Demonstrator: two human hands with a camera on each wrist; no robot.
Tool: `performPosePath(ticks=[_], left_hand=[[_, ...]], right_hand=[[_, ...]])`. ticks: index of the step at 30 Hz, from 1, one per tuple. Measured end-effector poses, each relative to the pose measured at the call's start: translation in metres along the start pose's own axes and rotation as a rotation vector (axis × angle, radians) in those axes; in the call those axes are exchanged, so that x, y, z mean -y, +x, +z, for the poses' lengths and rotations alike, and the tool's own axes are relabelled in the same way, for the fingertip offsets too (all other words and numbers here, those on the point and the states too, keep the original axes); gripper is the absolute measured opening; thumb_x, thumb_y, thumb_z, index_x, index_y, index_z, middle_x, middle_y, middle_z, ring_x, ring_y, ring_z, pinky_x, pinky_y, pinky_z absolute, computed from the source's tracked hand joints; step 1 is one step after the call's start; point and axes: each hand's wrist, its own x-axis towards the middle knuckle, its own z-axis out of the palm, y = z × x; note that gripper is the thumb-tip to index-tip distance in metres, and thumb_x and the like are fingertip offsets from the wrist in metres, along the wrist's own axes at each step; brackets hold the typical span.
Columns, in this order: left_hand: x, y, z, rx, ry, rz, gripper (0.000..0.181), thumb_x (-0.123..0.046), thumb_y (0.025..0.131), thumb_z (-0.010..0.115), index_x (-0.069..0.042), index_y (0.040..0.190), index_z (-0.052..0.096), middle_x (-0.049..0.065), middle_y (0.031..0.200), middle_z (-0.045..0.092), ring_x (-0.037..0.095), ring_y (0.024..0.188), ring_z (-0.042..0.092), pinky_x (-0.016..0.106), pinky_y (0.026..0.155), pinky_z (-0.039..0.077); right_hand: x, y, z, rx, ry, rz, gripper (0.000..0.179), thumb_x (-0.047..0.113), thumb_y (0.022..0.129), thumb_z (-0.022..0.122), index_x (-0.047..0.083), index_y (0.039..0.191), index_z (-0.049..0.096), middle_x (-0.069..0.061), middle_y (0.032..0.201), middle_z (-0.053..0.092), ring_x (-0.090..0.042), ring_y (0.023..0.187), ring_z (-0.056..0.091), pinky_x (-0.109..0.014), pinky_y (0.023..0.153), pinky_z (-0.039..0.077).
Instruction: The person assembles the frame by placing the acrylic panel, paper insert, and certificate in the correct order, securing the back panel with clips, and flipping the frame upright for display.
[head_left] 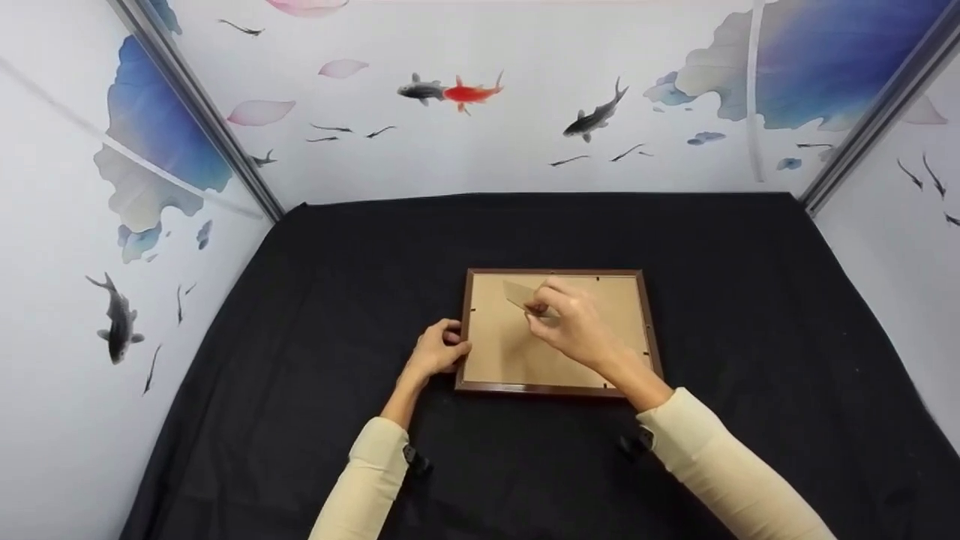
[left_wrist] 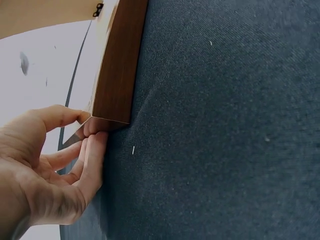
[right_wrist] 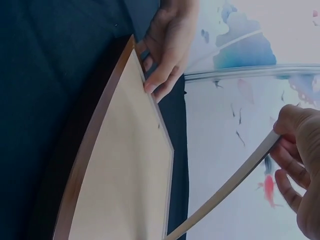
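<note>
A brown picture frame (head_left: 525,388) lies on the dark cloth with its beige backing board (head_left: 487,341) facing up. Small dark tabs sit along the frame's inner edges. My left hand (head_left: 435,349) grips the frame's left side; in the left wrist view the thumb is on the upper edge and the fingers are at the side and below. Above the backing board, my right hand (head_left: 574,322) pinches a thin, flat beige piece (head_left: 517,292) resembling a stand leg. The right wrist view shows this piece slanting down from the fingers toward the board; whether it joins the board cannot be seen.
Black cloth (head_left: 300,300) covers the table around the frame. White panels (head_left: 480,150) printed with fish, petals and blue leaves stand at the back and both sides, with metal posts (head_left: 217,120) at the corners.
</note>
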Motion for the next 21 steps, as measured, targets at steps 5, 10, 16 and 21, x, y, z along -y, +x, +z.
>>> performPosePath(ticks=[5,10,16,21], left_hand=[[0.0,0.0,0.0,0.002,-0.003,0.024,0.047,-0.007,0.094,0.07,0.001,0.137,0.056,0.018,0.112,0.06,0.032,0.094,0.066,0.042,0.069,0.06],[-0.003,-0.005,-0.002,-0.028,-0.025,0.021,0.046,-0.004,0.092,0.072,0.003,0.136,0.058,0.022,0.118,0.062,0.034,0.095,0.067,0.042,0.068,0.06],[-0.01,-0.014,-0.009,-0.056,-0.069,0.035,0.047,-0.003,0.088,0.074,0.003,0.133,0.062,0.022,0.115,0.066,0.032,0.092,0.069,0.04,0.066,0.06],[-0.027,-0.025,-0.015,-0.054,-0.277,0.072,0.052,-0.007,0.089,0.075,0.004,0.137,0.058,0.022,0.119,0.065,0.028,0.098,0.065,0.034,0.076,0.055]], right_hand=[[0.005,0.001,-0.003,-0.025,-0.046,0.056,0.022,-0.013,0.074,0.075,0.004,0.084,0.066,-0.006,0.084,0.061,-0.017,0.075,0.065,-0.032,0.064,0.055],[0.002,0.007,-0.009,-0.083,-0.129,0.033,0.019,-0.012,0.075,0.074,0.003,0.084,0.068,-0.006,0.082,0.061,-0.018,0.072,0.064,-0.033,0.064,0.053],[0.0,0.017,-0.039,-0.115,-0.21,0.056,0.015,-0.007,0.076,0.075,0.005,0.086,0.071,-0.003,0.081,0.062,-0.017,0.071,0.064,-0.033,0.063,0.053],[0.006,0.029,-0.072,-0.157,-0.109,0.077,0.017,-0.013,0.077,0.072,0.001,0.087,0.07,-0.006,0.081,0.061,-0.018,0.071,0.064,-0.024,0.064,0.054]])
